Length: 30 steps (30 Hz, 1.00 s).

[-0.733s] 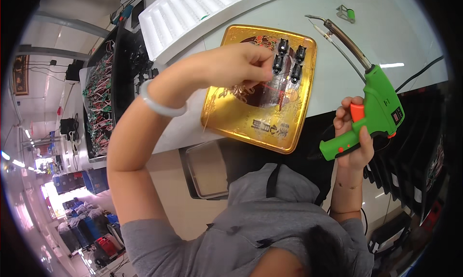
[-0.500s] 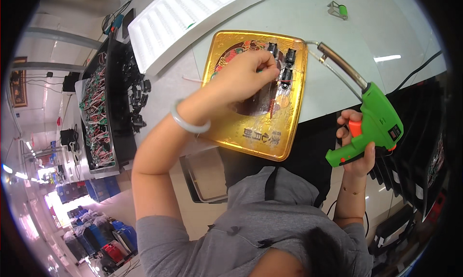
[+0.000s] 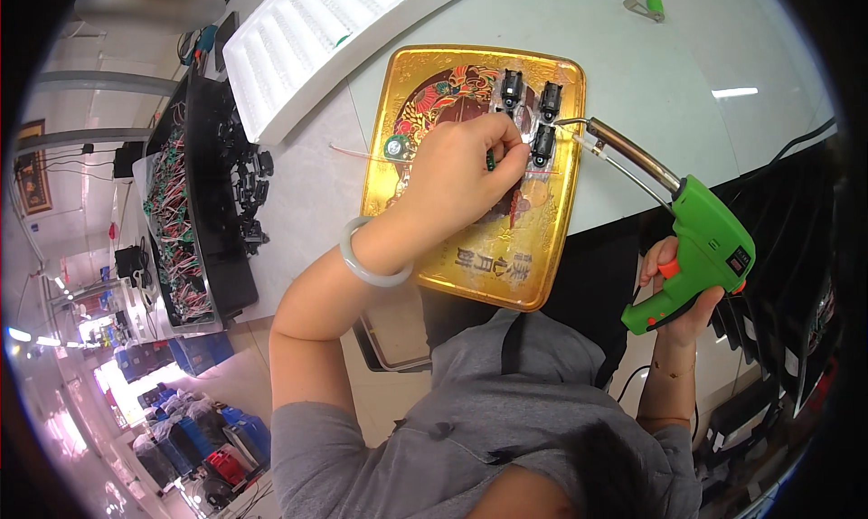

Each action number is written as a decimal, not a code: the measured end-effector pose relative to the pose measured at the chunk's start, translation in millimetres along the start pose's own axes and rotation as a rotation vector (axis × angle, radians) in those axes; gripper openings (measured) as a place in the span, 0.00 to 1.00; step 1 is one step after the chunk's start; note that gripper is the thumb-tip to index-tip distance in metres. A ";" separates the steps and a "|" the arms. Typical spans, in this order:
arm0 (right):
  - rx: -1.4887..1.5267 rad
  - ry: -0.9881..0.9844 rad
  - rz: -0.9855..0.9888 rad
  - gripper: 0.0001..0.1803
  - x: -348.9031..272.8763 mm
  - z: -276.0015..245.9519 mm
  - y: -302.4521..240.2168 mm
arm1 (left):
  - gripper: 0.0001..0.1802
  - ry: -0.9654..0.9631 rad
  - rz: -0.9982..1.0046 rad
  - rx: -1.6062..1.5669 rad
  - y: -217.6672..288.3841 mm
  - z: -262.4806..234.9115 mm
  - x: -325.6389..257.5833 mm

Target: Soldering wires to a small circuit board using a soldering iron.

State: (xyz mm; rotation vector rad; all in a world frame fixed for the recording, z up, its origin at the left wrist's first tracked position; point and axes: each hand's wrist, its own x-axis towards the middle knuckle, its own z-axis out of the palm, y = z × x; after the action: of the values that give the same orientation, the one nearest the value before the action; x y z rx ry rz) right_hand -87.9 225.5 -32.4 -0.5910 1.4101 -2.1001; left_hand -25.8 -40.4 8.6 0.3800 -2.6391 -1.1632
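Note:
My left hand (image 3: 470, 162), a pale bangle on its wrist, is over a gold tin lid (image 3: 488, 279). Its thumb and fingers pinch a small green wired part (image 3: 491, 160), mostly hidden; a thin red wire shows beside the fingertips. Close to them lies a black plastic housing (image 3: 542, 144), with two more black housings (image 3: 512, 89) farther back on the lid. A round green circuit board (image 3: 397, 148) with a pale wire sits left of my wrist. My right hand (image 3: 683, 306) grips a green soldering gun (image 3: 714, 239) with an orange trigger; its tip reaches the lid's right side, beside the housings.
A white foam tray (image 3: 316, 40) stands at the back left. Beside it, a black bin (image 3: 217, 202) holds many wired boards, with black housings (image 3: 253, 189) heaped along it. A green roller on a metal bracket (image 3: 644, 4) sits at the back right. A black cable (image 3: 791, 139) crosses the right.
My left hand has shifted slightly down, uncovering the round green board and more of the housings. The soldering gun's tip has come down closer to the nearest housing and my left fingertips.

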 end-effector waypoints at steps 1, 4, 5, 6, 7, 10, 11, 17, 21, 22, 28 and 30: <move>0.001 0.000 0.003 0.42 0.3 -0.6 0.7 | 0.06 0.008 0.009 0.002 -0.2 0.0 0.0; 0.012 -0.009 0.019 0.41 0.7 -0.7 1.8 | 0.06 0.008 0.000 -0.001 0.1 -0.4 0.2; 0.020 0.000 0.021 0.40 0.7 0.1 2.0 | 0.06 0.002 -0.014 -0.005 0.2 -0.5 0.1; 0.028 0.009 0.023 0.39 0.8 0.9 2.2 | 0.06 0.001 -0.017 -0.005 0.0 -0.7 0.0; 0.029 0.009 0.026 0.39 0.9 2.5 2.6 | 0.06 0.003 -0.006 0.003 -0.6 -0.6 -0.1; 0.039 0.042 0.035 0.38 1.3 5.1 3.4 | 0.06 0.003 0.007 0.009 -1.9 -0.5 0.3; 0.035 0.032 0.036 0.38 1.5 4.1 3.7 | 0.06 0.002 0.011 0.008 -1.8 -0.8 0.3; 0.039 0.057 0.036 0.37 2.5 5.9 4.1 | 0.08 -0.073 -0.067 0.013 -0.6 -3.5 -0.8; 0.036 0.033 0.048 0.37 3.5 4.7 6.5 | 0.08 -0.077 -0.088 0.010 -1.6 -3.8 -0.6; 0.036 0.033 0.050 0.37 3.1 4.5 7.1 | 0.08 -0.076 -0.088 0.006 -2.0 -3.8 -0.7; 0.058 0.034 0.051 0.35 2.2 3.8 9.3 | 0.08 -0.069 -0.063 0.019 -2.0 -3.1 -0.3; 0.055 0.042 0.049 0.34 2.5 5.9 9.2 | 0.08 -0.071 -0.063 0.022 -3.1 -2.0 0.0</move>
State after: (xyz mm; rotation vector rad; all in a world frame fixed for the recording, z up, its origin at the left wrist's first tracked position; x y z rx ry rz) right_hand -84.3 217.0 -38.8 -0.4886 1.3712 -2.1166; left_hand -24.8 -43.8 7.6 0.4368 -2.7209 -1.1886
